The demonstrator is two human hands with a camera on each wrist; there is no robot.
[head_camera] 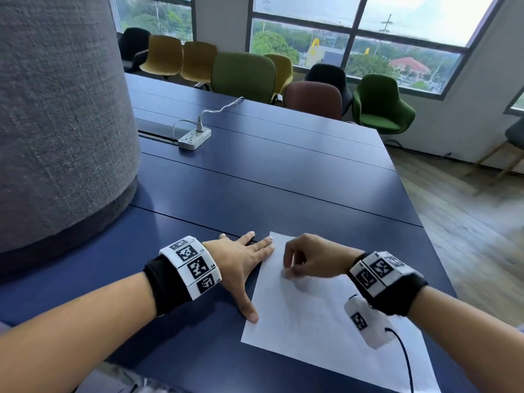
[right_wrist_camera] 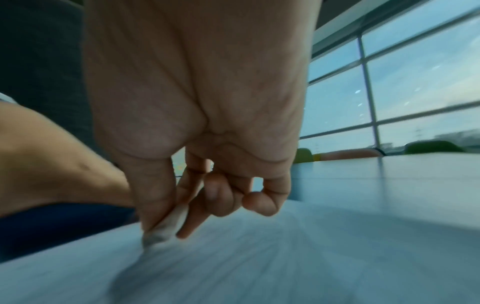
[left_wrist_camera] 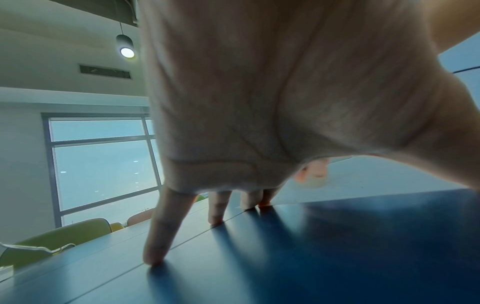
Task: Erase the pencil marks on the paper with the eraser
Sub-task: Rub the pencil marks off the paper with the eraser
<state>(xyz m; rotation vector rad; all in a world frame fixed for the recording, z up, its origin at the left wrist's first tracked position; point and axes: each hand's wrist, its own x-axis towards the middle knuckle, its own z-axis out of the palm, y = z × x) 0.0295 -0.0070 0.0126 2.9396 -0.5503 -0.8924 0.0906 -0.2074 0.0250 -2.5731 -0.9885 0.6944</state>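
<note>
Two hands work one sheet of paper [head_camera: 317, 316] on a dark blue table [head_camera: 269, 177], seen from the head camera: the left hand [head_camera: 241, 265] lies flat with fingers spread wide, its index fingertip and thumb tip on the sheet's left edge, while the right hand [head_camera: 312, 260] curls over the upper part of the sheet, fingertips down on it; any pencil marks under those fingers are too faint to make out. A power strip [head_camera: 195, 138] sits well beyond the fingertips. From the left wrist, the straight fingers [left_wrist_camera: 166, 226] press the tabletop, and the thumb reaches right toward the pale sheet; the eraser [left_wrist_camera: 315, 182] shows past the palm, pinched in the other hand. From the right wrist, thumb and index finger pinch the grey-smudged eraser [right_wrist_camera: 163, 226], its tip touching the paper, the remaining fingers curled in beside it; blur suggests rubbing is under way. Because the left hand holds only the near edge, a hard stroke away from those fingers could likely buckle or crease the sheet, and the soiled eraser tip could smear grey across it.
</note>
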